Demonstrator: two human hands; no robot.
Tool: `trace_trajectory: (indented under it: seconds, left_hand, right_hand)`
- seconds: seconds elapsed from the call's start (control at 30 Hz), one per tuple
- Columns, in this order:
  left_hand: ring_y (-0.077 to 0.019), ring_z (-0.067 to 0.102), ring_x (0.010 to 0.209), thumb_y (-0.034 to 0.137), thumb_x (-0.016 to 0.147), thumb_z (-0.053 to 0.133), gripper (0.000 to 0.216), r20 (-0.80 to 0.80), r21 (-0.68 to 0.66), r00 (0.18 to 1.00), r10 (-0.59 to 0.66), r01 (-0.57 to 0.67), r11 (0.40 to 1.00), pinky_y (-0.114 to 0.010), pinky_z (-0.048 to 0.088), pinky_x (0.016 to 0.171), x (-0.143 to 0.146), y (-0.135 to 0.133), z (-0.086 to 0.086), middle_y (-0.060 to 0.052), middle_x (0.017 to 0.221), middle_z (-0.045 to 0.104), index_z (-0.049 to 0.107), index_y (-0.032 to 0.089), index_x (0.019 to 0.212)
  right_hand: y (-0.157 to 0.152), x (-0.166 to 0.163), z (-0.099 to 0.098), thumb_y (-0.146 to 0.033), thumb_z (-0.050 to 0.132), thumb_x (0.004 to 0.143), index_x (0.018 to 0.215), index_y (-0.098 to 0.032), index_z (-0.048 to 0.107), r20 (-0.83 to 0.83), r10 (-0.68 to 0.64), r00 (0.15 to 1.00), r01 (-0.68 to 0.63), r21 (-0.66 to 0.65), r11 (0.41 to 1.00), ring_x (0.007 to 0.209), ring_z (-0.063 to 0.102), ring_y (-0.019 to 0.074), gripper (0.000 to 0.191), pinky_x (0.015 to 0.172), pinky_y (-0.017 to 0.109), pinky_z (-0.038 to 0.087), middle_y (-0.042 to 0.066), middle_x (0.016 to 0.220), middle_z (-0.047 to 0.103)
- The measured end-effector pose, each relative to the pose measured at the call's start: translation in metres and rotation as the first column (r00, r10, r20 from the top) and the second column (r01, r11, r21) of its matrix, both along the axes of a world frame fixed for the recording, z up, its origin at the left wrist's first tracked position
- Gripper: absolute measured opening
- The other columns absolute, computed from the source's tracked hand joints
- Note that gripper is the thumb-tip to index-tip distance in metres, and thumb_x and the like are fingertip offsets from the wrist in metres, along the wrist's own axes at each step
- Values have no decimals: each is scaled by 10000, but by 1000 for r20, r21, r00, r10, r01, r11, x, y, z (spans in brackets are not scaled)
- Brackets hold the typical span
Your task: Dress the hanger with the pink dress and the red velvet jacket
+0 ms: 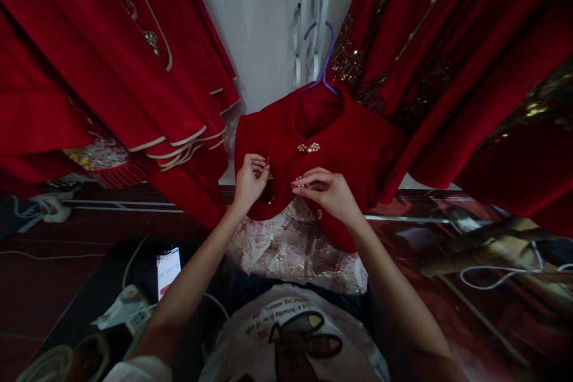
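Note:
A red jacket (367, 143) hangs in front of me on a purple hanger (323, 74). Its top beaded clasp (308, 148) joins the two front edges below the neckline. Lower down, the front panels part. My left hand (252, 182) pinches the left panel beside a small beaded fastener (270, 176). At the opposite edge, the fingers of my right hand (329, 191) are closed on another beaded fastener (299, 182), partly covered by the fingertips. Further beaded pieces show near both panels' lower edges. Under the jacket, a pale patterned skirt (295, 245) spreads over my lap.
Red garments with pale trim (179, 143) hang at left, and red ones with gold decoration (430, 83) at right. Behind the hanger stands a white cabinet (264, 30). A lit phone (168, 271) and a power strip (134, 304) lie on a dark surface at lower left.

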State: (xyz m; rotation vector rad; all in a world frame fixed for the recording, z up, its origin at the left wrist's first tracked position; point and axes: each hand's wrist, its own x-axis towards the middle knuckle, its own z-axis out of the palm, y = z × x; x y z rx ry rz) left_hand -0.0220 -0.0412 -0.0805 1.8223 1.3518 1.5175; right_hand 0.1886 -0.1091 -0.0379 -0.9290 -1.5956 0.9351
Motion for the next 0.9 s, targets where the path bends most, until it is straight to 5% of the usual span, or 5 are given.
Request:
trace_trajectory:
  seconds: [0.33,0.6,0.9]
  left_hand:
    - [-134,689,722,371,705,758,339,507,-179,858,-79,194,965,-285,573,749,-3,-4,8,-25,798,686,603,152,912]
    - [-150,709,840,428,755,702,321,575,-213,813,-88,252,944,-332,580,849,4,-11,5,-66,933,719,650,140,886]
    - [-162,707,849,346,637,809,354,443,-181,891,-101,199,963,-338,557,883,6,-10,9,-90,929,744,685,126,884]
  right_hand:
    - [40,-48,-12,-319,676,819,909,-202,750,47,-154,987,146,132,980,785,694,140,165,752,276,584,42,949,741]
    - [48,-56,-19,-308,675,813,1073,-204,694,24,-184,983,182,75,980,790,672,125,280,741,252,574,36,917,715]
    - [49,-60,-24,-334,644,835,1079,-215,710,-45,-235,971,238,68,969,841,677,145,279,770,275,584,51,978,720]
